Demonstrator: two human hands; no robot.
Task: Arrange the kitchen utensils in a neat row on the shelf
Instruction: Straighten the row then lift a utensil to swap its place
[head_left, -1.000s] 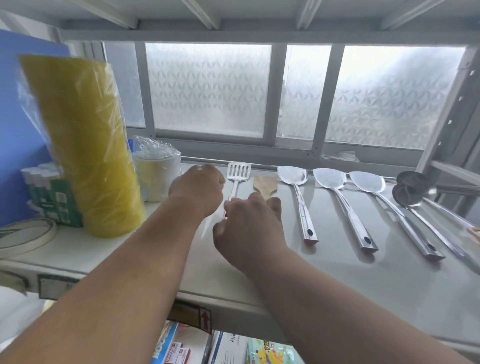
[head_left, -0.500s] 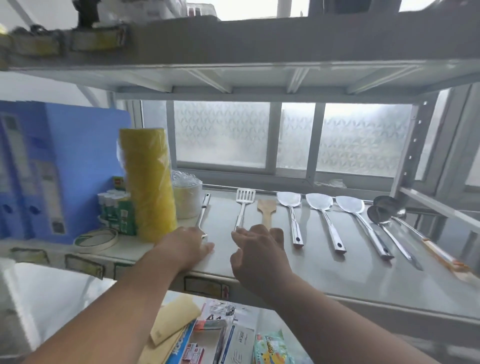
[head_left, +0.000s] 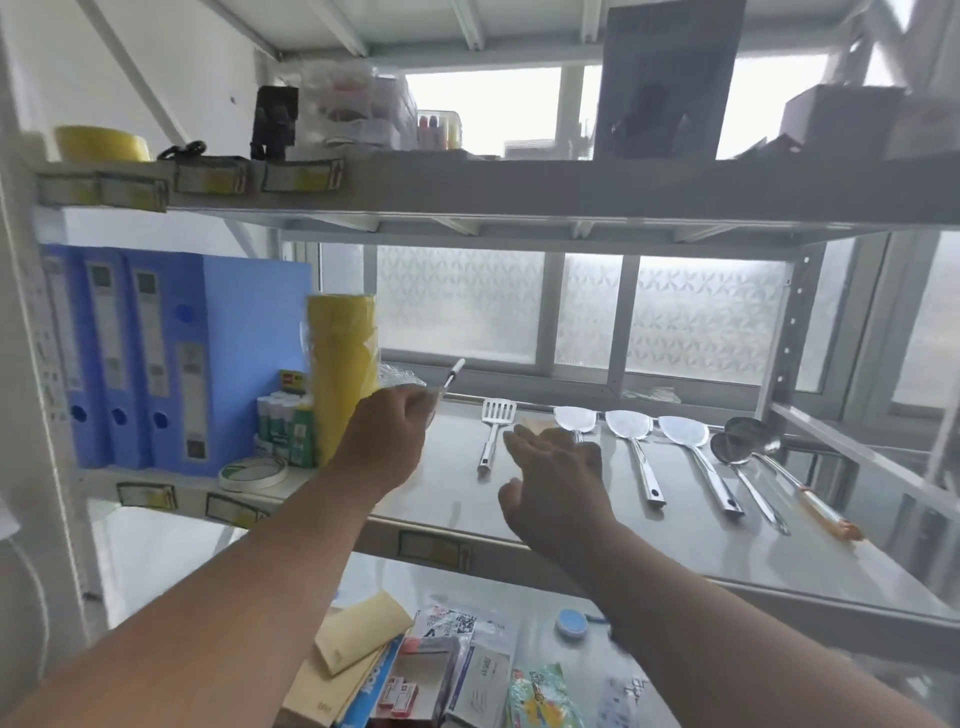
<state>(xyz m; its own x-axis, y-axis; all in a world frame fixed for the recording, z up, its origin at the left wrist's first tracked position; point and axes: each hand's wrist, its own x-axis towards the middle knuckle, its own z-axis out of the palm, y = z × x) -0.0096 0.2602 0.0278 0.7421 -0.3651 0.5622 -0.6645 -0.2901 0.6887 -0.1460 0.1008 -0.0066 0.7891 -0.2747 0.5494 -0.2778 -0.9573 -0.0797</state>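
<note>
On the steel shelf (head_left: 447, 499) the utensils lie in a row with handles toward me. From the left these are a slotted spatula (head_left: 496, 422), a wooden spatula (head_left: 535, 423) mostly hidden behind my right hand, and three steel spatulas (head_left: 631, 427). Two ladles (head_left: 748, 436) and an orange-handled utensil (head_left: 827, 514) lie at the right end. My left hand (head_left: 387, 439) is closed on a metal utensil (head_left: 452, 376), held off the shelf with its handle end pointing up and right. My right hand (head_left: 556, 467) hovers open over the shelf, beside the slotted spatula.
A tall yellow plastic-wrapped roll (head_left: 340, 374), a pack of glue sticks (head_left: 285, 421), a tape roll (head_left: 253, 473) and blue binders (head_left: 156, 358) fill the shelf's left end. Boxes and packets crowd the lower shelf (head_left: 467, 670). The upper shelf (head_left: 519, 187) hangs close overhead.
My left hand has picked up the metal utensil that lay near the yellow roll and raised it. My right hand has opened. The view has pulled back and tilted up.
</note>
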